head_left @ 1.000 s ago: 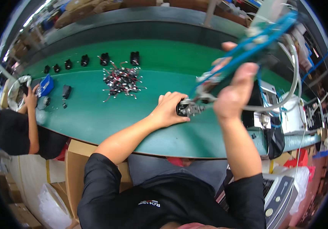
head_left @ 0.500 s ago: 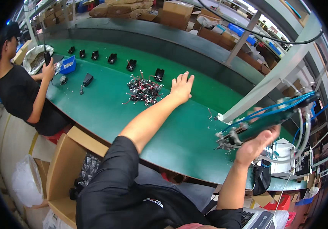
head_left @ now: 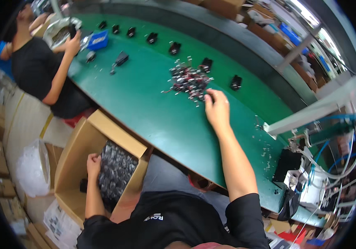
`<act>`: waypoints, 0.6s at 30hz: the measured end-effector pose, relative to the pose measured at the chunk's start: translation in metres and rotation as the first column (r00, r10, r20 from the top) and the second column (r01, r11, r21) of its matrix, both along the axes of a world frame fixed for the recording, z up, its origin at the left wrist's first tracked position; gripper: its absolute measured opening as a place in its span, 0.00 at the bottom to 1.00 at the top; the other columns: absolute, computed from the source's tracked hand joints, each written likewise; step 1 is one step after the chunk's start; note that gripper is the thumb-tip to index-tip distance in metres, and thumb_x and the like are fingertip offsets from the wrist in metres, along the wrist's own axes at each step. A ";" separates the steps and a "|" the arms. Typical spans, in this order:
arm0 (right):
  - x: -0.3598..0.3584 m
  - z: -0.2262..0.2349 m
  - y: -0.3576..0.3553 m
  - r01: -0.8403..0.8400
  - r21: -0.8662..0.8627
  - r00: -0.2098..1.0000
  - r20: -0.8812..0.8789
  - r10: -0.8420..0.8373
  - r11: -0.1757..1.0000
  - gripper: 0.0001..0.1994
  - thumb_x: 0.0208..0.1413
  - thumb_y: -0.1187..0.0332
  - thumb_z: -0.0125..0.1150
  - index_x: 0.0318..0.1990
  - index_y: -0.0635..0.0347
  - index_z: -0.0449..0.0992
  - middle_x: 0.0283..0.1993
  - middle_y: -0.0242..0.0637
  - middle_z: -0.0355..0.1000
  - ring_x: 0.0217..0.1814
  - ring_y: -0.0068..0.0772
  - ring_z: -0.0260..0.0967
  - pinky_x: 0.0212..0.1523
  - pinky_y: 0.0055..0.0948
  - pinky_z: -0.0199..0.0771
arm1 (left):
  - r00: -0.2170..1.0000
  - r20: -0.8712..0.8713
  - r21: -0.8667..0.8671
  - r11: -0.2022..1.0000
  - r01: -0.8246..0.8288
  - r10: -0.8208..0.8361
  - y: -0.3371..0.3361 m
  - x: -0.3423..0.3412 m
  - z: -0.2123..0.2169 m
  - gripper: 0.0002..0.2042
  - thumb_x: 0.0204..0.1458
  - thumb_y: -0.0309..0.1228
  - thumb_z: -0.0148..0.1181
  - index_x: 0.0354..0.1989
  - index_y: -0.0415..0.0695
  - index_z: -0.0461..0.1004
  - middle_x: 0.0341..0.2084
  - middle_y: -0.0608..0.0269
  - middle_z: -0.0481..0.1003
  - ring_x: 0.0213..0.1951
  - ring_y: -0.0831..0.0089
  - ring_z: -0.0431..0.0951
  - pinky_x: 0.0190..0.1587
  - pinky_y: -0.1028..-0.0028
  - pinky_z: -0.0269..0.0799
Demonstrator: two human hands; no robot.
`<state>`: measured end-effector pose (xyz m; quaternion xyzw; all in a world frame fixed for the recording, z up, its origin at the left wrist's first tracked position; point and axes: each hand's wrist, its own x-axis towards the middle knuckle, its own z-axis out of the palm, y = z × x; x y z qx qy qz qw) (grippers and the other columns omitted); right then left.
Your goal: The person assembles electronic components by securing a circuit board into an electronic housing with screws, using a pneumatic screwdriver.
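A person in a black short-sleeved shirt (head_left: pixel 194 216) works with two bare hands, held well apart, at a long green-topped workbench (head_left: pixel 144 108). The right hand (head_left: pixel 218 110) reaches to the near edge of a tangled heap of small black parts with reddish wires and white tips (head_left: pixel 188 81), thumb and forefinger bent close; from where I stand, I cannot tell whether a part sits between them. Below and to its left, the left hand (head_left: pixel 94 165) dips into an open brown cardboard box (head_left: pixel 72 170), fingers curled beside a mass of glossy black pieces (head_left: pixel 117 170) whose shapes are hard to make out; anything inside those fingers is hidden. Beyond the right hand, seven black block-shaped parts (head_left: pixel 236 82) form a row trailing leftward, the farthest too small to read. To its right, a green tool (head_left: pixel 331 132) shows blurred among blue and clear hoses. Beyond the left hand, a co-worker in black (head_left: pixel 37 66), head partly cut off, grips a slim black object (head_left: pixel 73 30), its nature unclear.
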<state>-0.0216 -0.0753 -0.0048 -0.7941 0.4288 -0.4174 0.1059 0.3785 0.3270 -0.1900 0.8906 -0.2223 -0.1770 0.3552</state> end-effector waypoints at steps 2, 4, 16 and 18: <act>0.012 -0.005 -0.002 0.020 0.115 0.997 0.073 -0.029 0.993 0.08 0.56 0.70 0.67 0.41 0.64 0.81 0.41 0.47 0.79 0.43 0.49 0.77 0.47 0.41 0.77 | 1.000 -0.010 0.141 0.990 0.000 0.001 0.083 0.019 -0.057 0.15 0.51 0.32 0.66 0.44 0.35 0.77 0.33 0.52 0.81 0.36 0.62 0.81 0.42 0.65 0.76; 0.012 0.002 0.002 0.045 0.191 0.993 0.103 -0.066 0.981 0.10 0.55 0.67 0.70 0.40 0.64 0.83 0.36 0.44 0.80 0.37 0.38 0.78 0.42 0.34 0.77 | 0.990 -0.138 0.311 0.950 0.035 0.009 0.142 0.023 -0.089 0.15 0.48 0.35 0.67 0.40 0.37 0.78 0.33 0.49 0.81 0.37 0.57 0.82 0.44 0.62 0.76; -0.048 -0.013 0.044 0.035 0.225 0.991 -0.131 -0.005 0.974 0.07 0.61 0.71 0.67 0.43 0.63 0.79 0.34 0.26 0.73 0.33 0.15 0.65 0.36 0.19 0.69 | 1.000 0.009 0.531 0.847 0.000 -0.006 0.136 -0.020 -0.127 0.13 0.50 0.29 0.64 0.45 0.47 0.79 0.48 0.51 0.77 0.48 0.48 0.79 0.49 0.57 0.77; -0.054 -0.016 0.055 0.042 0.247 0.998 -0.055 -0.029 0.968 0.08 0.61 0.71 0.67 0.46 0.63 0.78 0.35 0.25 0.73 0.33 0.15 0.65 0.36 0.19 0.68 | 0.990 0.138 0.541 0.839 -0.050 -0.030 0.124 -0.007 -0.129 0.15 0.52 0.28 0.62 0.49 0.48 0.76 0.52 0.51 0.73 0.49 0.47 0.78 0.50 0.55 0.76</act>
